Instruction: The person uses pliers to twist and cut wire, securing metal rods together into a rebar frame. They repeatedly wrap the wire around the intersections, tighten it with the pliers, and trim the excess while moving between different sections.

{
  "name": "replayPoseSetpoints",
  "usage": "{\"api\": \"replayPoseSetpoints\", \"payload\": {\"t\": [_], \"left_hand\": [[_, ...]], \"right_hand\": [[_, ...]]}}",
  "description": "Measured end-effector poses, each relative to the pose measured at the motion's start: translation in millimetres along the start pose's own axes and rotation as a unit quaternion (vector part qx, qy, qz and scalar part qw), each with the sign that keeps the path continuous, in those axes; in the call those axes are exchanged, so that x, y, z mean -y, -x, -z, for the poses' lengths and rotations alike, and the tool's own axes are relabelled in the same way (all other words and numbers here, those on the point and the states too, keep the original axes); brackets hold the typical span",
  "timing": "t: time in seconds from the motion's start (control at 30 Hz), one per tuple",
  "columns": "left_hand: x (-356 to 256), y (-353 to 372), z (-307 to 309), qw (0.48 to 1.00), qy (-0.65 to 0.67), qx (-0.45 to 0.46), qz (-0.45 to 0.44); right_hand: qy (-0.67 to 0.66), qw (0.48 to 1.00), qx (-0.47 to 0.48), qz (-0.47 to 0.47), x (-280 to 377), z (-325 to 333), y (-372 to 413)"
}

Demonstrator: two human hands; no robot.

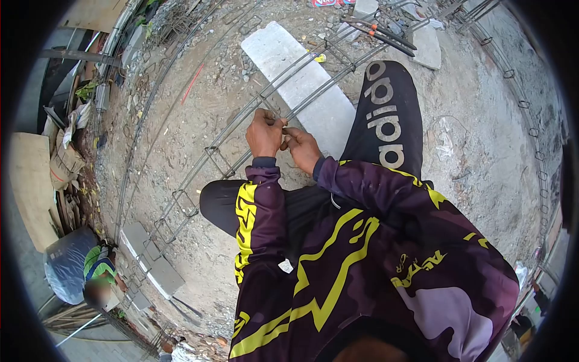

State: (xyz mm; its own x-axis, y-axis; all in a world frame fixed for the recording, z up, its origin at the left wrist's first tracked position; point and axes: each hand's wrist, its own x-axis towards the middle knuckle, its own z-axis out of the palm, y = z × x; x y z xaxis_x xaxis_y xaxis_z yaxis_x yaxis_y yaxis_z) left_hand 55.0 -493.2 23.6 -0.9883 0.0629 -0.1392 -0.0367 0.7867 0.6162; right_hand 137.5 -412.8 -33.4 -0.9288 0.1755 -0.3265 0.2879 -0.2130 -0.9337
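A long rebar cage (pixel 211 148), made of parallel steel bars with square stirrups, runs diagonally in front of me. At its middle, my left hand (pixel 263 134) is closed, fingers curled beside the bars and a stirrup. Just to its right and a little lower, my right hand (pixel 301 149) has thumb and fingers pinched together, nearly touching the left. Whatever lies between the fingertips is too small to make out. Beneath the cage, a pale flat slab (pixel 295 66) lies on the ground. Cutters or pincers with black and orange handles (pixel 386 38) rest by the cage's far end.
Another person in a green top (pixel 99 265) is at the lower left. Grey blocks (pixel 151 262) lie under the cage's near end. More rebar (pixel 523 104) curves along the right side. Plywood (pixel 30 187) stands at the left. Rubble and dirt (pixel 181 114) cover the ground.
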Motion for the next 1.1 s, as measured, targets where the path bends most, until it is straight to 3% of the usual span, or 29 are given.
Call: {"api": "replayPoseSetpoints", "payload": {"t": [0.13,0.27,0.53,0.73,0.83,0.93,1.03,1.1], "left_hand": [[-9.1,-3.9,10.5,0.997,-0.075,0.014,0.017],[12.4,-9.5,0.1,1.000,-0.003,0.008,-0.017],[35.9,-23.1,-14.6,0.972,0.220,0.039,0.068],[30.2,-13.4,-18.8,0.972,0.229,0.031,0.043],[36.0,-15.4,-25.1,0.970,0.240,0.019,0.027],[43.9,-16.4,-26.8,0.980,0.200,0.011,-0.003],[48.7,-19.2,-30.9,0.979,0.202,0.025,-0.020],[50.5,-19.4,-32.5,0.974,0.224,0.039,-0.016]], "right_hand": [[-0.097,0.990,0.001,-0.104,12.7,1.3,0.5],[-0.169,0.977,-0.021,-0.125,15.6,-2.1,2.6],[-0.184,0.975,-0.048,-0.113,10.9,-10.1,2.1],[-0.069,0.994,-0.076,-0.028,-1.1,-14.4,-0.7],[-0.049,0.995,-0.077,-0.029,5.2,-12.0,-0.4],[0.058,0.996,-0.009,-0.070,29.9,3.4,-4.0],[0.380,0.919,0.103,0.012,55.8,26.4,-35.6],[0.486,0.858,0.158,0.056,84.5,34.1,-45.2]]}}
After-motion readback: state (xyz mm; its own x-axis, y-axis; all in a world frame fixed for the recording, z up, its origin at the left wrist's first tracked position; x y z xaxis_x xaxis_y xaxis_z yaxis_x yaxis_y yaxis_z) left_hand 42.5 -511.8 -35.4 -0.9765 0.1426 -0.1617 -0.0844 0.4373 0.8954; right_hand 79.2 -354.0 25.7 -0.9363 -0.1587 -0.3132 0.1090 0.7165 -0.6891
